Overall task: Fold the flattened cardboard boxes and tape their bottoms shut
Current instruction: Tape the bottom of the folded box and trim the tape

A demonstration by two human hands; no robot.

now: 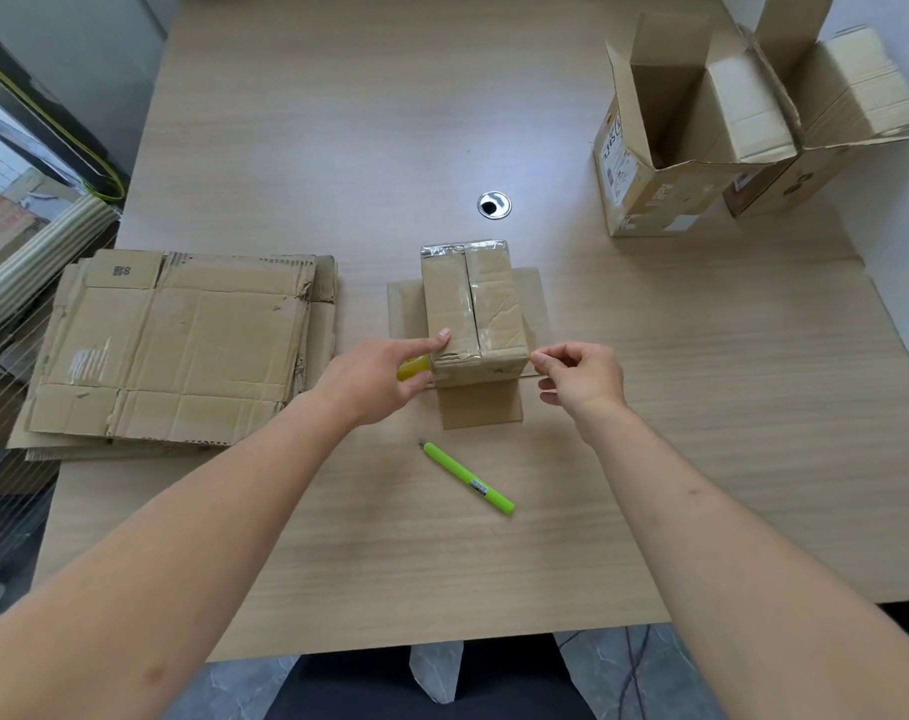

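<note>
Standing upside down at mid-table, the small cardboard box (473, 304) has its flaps splayed flat on the table (338, 148) beneath it. Bare wood lies beyond it, up to a cable grommet (494, 205). The left hand (384, 379) grips a yellow tape roll (413, 367), index finger pressing the box's near left corner. The right hand (582, 376) pinches a clear tape strip at the right corner. A green utility knife (468, 478) lies nearer the person. Flattened boxes (176, 345) stack left of the hands; two open boxes (701, 137) stand far right.
</note>
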